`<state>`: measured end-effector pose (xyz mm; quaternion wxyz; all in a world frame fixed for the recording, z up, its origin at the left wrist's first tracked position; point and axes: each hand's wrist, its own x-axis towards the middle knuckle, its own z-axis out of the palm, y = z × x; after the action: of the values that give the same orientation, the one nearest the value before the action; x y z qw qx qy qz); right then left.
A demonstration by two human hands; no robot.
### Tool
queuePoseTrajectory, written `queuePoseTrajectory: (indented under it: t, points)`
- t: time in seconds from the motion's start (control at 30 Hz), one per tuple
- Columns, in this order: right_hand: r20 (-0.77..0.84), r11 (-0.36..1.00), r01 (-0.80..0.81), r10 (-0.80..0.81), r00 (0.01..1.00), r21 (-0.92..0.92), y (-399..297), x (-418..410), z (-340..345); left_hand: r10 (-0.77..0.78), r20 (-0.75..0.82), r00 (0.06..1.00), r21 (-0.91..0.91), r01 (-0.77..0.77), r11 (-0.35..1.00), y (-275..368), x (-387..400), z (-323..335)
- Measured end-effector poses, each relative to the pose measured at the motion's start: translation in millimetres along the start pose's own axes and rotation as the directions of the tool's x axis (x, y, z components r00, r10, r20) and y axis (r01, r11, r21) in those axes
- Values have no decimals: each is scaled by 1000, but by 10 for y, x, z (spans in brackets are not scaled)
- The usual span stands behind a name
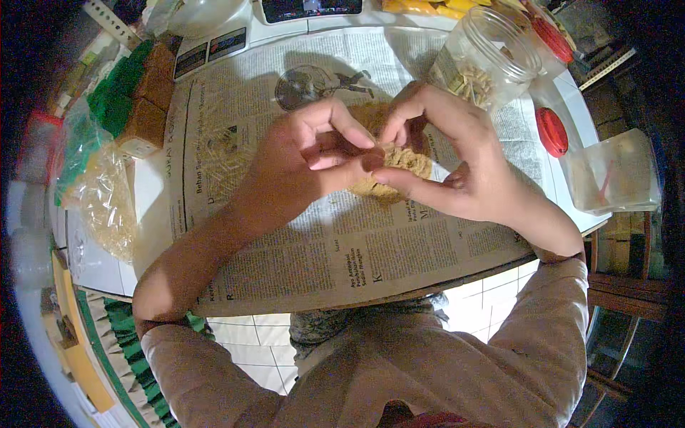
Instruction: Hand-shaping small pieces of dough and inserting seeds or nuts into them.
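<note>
My left hand (316,144) and my right hand (465,144) meet over the newspaper sheet (299,262). Their thumbs and forefingers pinch a small brown piece (374,159), mostly covered by the fingers, so its exact form cannot be told. Just beyond and beneath the fingertips lies a heap of tan, shredded, tobacco-like material (409,163) on the newsprint. To the far right of my right hand, an uncapped clear plastic jar (489,59) leans, with several short pale sticks (473,88) in it.
Right of the jar is a red lid (551,132), then a translucent plastic container (615,176). At left lie a clear bag of yellowish shreds (109,208), brown blocks (147,120) and green plastic (120,85). A dark-screened device (313,8) and yellow packets (428,8) line the back.
</note>
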<state>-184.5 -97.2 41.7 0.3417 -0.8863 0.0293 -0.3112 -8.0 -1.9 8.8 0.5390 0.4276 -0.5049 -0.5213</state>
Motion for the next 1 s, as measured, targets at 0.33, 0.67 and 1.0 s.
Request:
queuePoseTrajectory:
  t: [0.33,0.67,1.0]
  points:
    - [254,982,-188,186,949,-17,9,-37,-33,125,105,987,311,-152,938,-114,-27,52]
    - [419,825,-511,387,821,240,59,-52,-81,56,108,993,380,-93,920,-25,-49,85]
    - [433,793,-542,401,807,276,82,-38,-43,233,106,967,456,-256,853,-79,-30,44]
